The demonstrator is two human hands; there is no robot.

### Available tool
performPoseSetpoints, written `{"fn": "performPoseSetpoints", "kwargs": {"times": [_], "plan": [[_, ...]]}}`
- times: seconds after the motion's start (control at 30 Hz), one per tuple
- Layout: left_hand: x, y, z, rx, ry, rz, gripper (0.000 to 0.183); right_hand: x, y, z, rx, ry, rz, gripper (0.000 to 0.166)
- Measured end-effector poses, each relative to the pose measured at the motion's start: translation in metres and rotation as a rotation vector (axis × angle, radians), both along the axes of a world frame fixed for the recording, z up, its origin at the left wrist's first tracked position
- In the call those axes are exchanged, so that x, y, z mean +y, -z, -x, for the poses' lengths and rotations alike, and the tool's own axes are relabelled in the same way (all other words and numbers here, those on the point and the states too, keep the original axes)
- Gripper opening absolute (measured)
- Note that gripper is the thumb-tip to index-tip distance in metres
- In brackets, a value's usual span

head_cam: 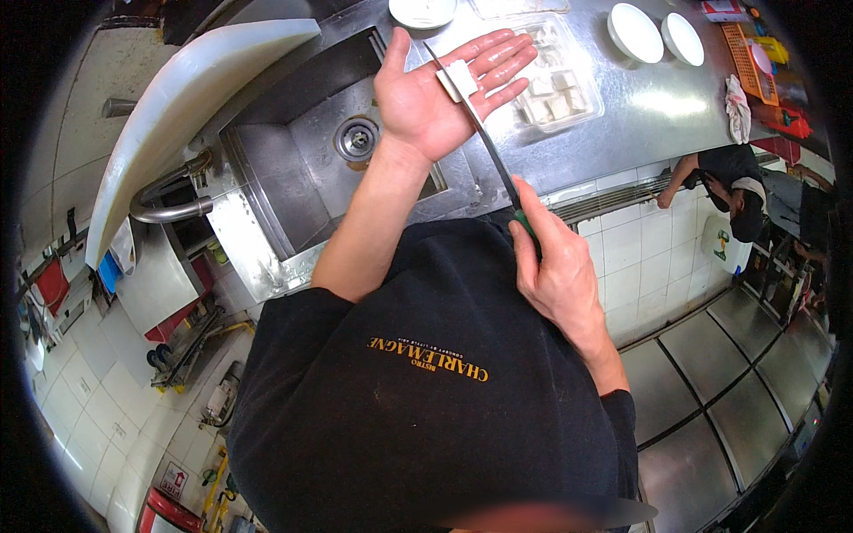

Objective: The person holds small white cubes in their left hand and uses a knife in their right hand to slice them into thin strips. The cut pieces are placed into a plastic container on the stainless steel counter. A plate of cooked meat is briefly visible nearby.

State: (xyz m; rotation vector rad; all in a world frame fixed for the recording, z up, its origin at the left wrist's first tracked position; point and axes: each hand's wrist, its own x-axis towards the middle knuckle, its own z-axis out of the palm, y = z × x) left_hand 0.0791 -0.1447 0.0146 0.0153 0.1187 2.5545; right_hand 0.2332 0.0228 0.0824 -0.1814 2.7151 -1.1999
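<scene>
My left hand (414,110) is held palm up over the sink's right edge, fingers stretched out. On its palm rests a small white block, apparently tofu (464,74). A long, narrow knife (492,148) lies across the block, its blade in or against it and its tip beyond, near the thumb. My right hand (563,263) grips the knife's green handle (525,225). Behind my left fingertips stands a clear plastic container (597,106) with several similar white blocks (563,100). My left fingers cover part of the container.
A steel sink (300,153) with a drain (358,138) and curved tap (170,210) lies left. A large white board (166,86) leans beside it. Two white bowls (635,33), a white plate (423,12) and a cloth (737,110) rest on the steel counter (640,126). A person (730,180) is at right.
</scene>
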Motion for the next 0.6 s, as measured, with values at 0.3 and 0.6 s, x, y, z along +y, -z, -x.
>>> {"fn": "performPoseSetpoints", "kwargs": {"times": [0.3,0.6], "plan": [[-0.0005,0.0043,0.0005,-0.001,0.002,-0.030,0.100,0.0017,0.0014,-0.0005,0.025,-0.008,0.004,0.052],[-0.0012,-0.0023,-0.0013,0.002,-0.004,-0.002,0.102,0.0018,-0.0036,-0.0014,0.040,-0.012,0.012,0.053]]}}
